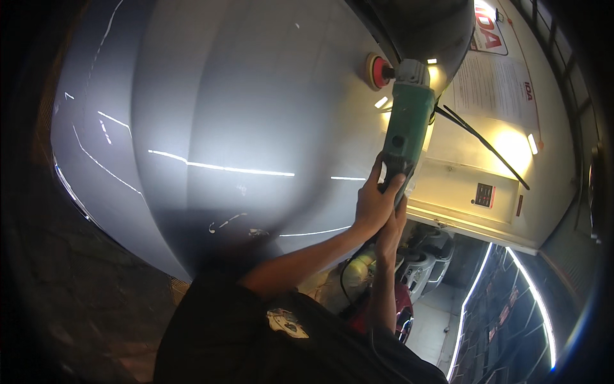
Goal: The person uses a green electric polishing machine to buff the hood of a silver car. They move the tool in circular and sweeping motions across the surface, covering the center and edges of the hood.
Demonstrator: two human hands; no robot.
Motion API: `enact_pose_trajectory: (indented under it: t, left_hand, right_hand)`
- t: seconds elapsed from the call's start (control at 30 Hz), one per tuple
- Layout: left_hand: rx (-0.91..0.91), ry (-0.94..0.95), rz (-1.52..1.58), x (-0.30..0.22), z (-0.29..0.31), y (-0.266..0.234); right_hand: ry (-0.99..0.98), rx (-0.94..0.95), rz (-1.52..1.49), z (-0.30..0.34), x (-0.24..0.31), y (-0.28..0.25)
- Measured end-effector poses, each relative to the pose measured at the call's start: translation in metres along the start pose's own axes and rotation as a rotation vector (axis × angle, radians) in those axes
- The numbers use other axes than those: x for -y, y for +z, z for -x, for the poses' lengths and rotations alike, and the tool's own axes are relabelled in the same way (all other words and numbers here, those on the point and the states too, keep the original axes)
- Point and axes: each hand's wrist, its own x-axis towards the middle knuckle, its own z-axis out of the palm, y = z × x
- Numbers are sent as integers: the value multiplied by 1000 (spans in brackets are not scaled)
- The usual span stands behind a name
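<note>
Both my hands are closed round the rear end of a green polisher (406, 121) with a grey head. My left hand (374, 203) wraps the handle from the left side, its thumb lying along the top. Just below it, my right hand (391, 230) grips the end of the same handle, partly hidden behind the left. The red and yellow polishing pad (376, 70) stands edge-on beside the glossy grey car bonnet (256, 115); whether it touches the paint I cannot tell. A dark cord (345, 281) hangs below the handle.
Dark glass (435, 29) borders the bonnet at the top. A thin black bar (486, 147) slants before the pale wall (467, 160), which carries a printed poster (495, 89). Lower right, a red vehicle (403, 307) and grey machines (425, 259) stand near light strips (543, 301).
</note>
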Motion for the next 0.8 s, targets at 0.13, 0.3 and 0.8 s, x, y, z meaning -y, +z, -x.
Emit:
enact_pose_trajectory:
  t: [0.13, 0.3, 0.8]
  left_hand:
    - [-6, 18, 46, 49, 48, -12]
    - [27, -129, -7, 102, 101, -18]
    - [208, -33, -645, 112, 14, 8]
  right_hand:
    - [57, 24, 13, 60, -16, -10]
    - [196, -117, -61, 133, -54, -26]
    - [398, -189, -290, 98, -67, -55]
